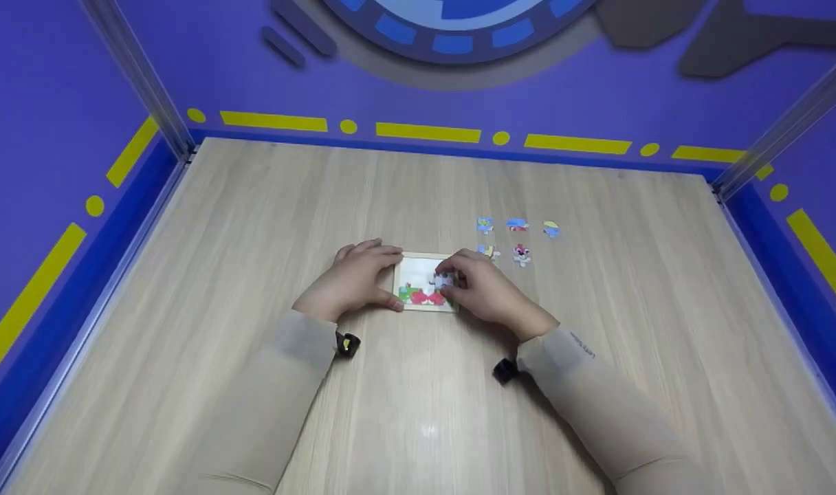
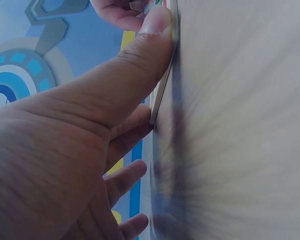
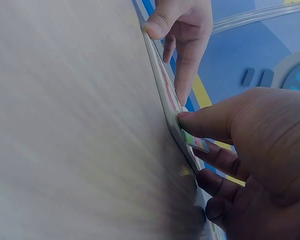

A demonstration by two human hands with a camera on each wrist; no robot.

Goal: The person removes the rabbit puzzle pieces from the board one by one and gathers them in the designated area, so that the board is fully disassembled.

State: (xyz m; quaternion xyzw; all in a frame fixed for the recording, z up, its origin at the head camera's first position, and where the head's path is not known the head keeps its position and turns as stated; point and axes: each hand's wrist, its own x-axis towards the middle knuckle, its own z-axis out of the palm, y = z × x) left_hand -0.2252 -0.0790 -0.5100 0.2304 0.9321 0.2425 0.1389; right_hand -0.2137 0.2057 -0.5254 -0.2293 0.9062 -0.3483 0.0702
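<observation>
A small wooden puzzle tray (image 1: 428, 309) lies on the table, with red and green pieces (image 1: 418, 296) along its near side and a pale bare floor behind them. My left hand (image 1: 353, 278) holds the tray by its left side, thumb at the near corner and index finger at the far one. Over the tray's right part, my right hand (image 1: 487, 285) pinches a jigsaw piece (image 1: 442, 280) between thumb and fingers. In the right wrist view this piece (image 3: 196, 143) sits tilted at the tray's rim, colourful on its visible face. The fingers hide part of it.
Several loose jigsaw pieces lie behind and right of the tray, among them a red-and-white one (image 1: 521, 255), a blue-and-red one (image 1: 518, 225) and a yellow-and-blue one (image 1: 551, 228). Purple-blue panels (image 1: 445, 103) border the wooden table (image 1: 287, 199) at the back and sides.
</observation>
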